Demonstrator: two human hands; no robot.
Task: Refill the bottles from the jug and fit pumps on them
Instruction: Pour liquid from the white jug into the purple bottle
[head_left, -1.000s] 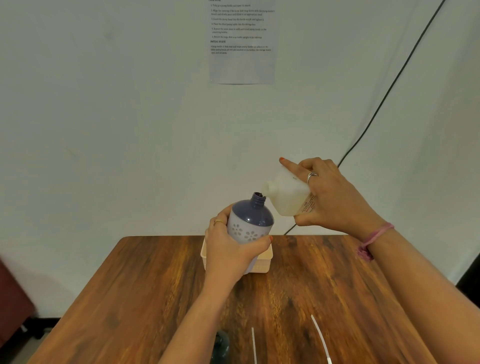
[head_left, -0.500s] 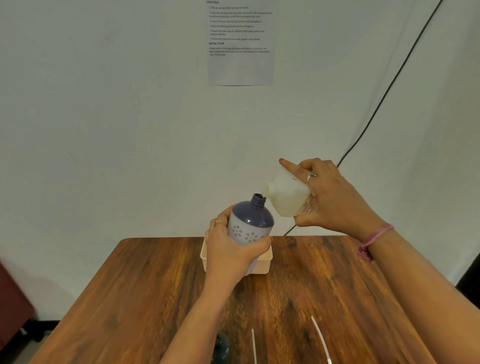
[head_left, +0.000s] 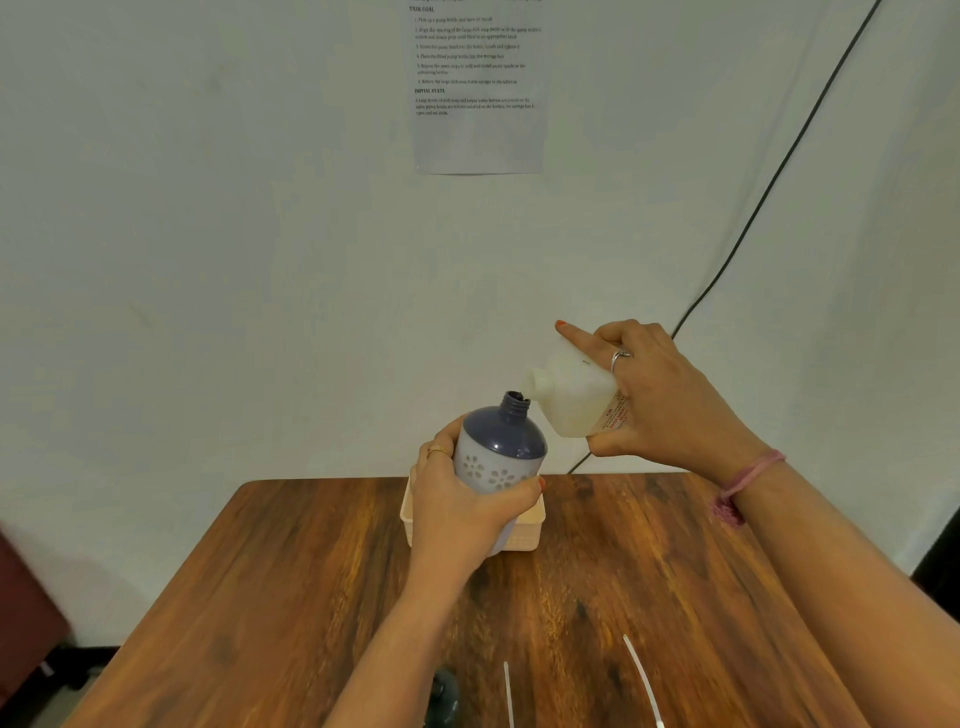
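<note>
Above bottle (head_left: 500, 453), right hand (head_left: 670, 400) tipping jug (head_left: 574, 395)

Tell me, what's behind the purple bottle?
A cream basket sits on the table behind the bottle. The left hand and bottle cover most of it, so what's inside it cannot be seen.
</note>
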